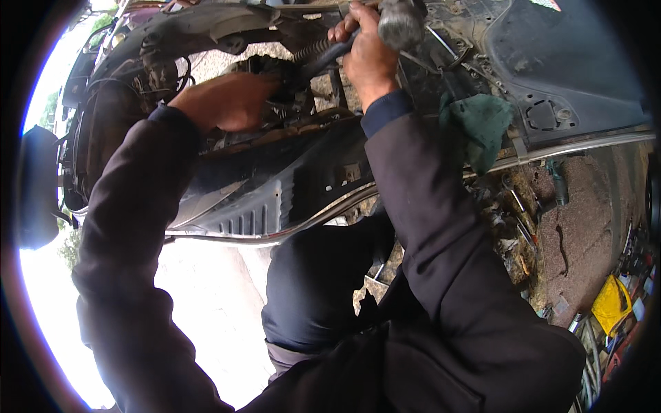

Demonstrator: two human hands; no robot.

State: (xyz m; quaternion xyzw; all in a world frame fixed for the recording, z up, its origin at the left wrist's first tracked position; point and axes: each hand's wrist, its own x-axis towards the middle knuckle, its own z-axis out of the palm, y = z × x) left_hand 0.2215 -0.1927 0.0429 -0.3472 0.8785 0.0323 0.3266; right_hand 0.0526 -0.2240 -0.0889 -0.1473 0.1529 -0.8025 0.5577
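My right hand (372, 55) is closed around the dark handle of a hammer (401, 26), close to its rounded grey metal head. The handle slants down to the left, beside a ribbed coil (313, 51). My left hand (231, 100) is smeared by motion and reaches into an opening in a stripped vehicle body (258, 168). Its fingers are hidden against a dark, grimy mechanical part (272, 67), so their grip does not show.
A green rag (482, 124) hangs over the metal sill at the right. Beyond the hammer lies a thin metal rod (442, 43). Loose tools and a teal tool (558, 182) lie on the ground, with a yellow object (611, 304) among clutter at lower right.
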